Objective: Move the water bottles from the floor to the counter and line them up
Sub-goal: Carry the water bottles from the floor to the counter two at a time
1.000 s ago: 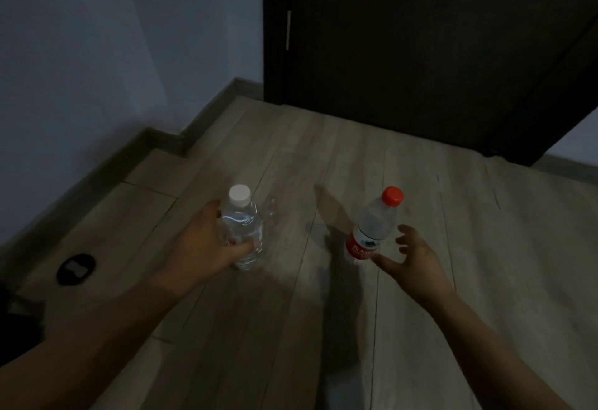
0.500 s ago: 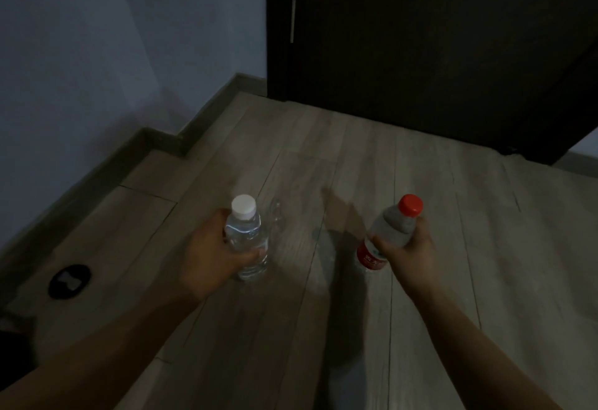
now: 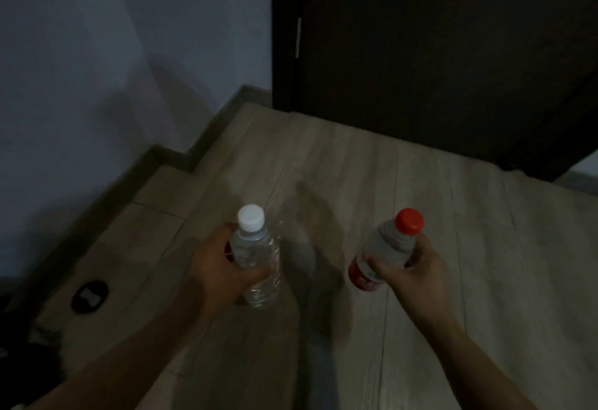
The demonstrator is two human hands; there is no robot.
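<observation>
Nearest: two bare forearms reach forward and down from the bottom edge.

Left hand [image 3: 220, 267] is wrapped round the body of the white-capped bottle [image 3: 257, 257]; fingers [image 3: 255, 272] curl across the front of the clear wall, clenched on it. Bottle upright, cap uppermost. Whether its base touches the floor [image 3: 356, 183] or sits just above cannot be told; a shadow lies right under it.

Right hand [image 3: 411, 270] grips the red-capped bottle [image 3: 385, 251] round the shoulder and upper body, fingers closed on it. This one tilts, cap leaning away and to the right, the red label [image 3: 360, 275] showing below the thumb. It appears held clear of the floor.

Handling, as a judgement: thin clear plastic, smooth, ribbed in places; the walls would give under a hard squeeze. How full they are is hard to read in the dim light, so weight is uncertain. A mid-body hold below the shoulder looks soundest; the caps are too small to carry by.

Farther out: pale wood-look planks, a dark round floor fitting [image 3: 89, 296] at left, baseboard, grey wall, dark door [image 3: 437, 53]. No table in view; both bottles have yet to be carried there.
</observation>
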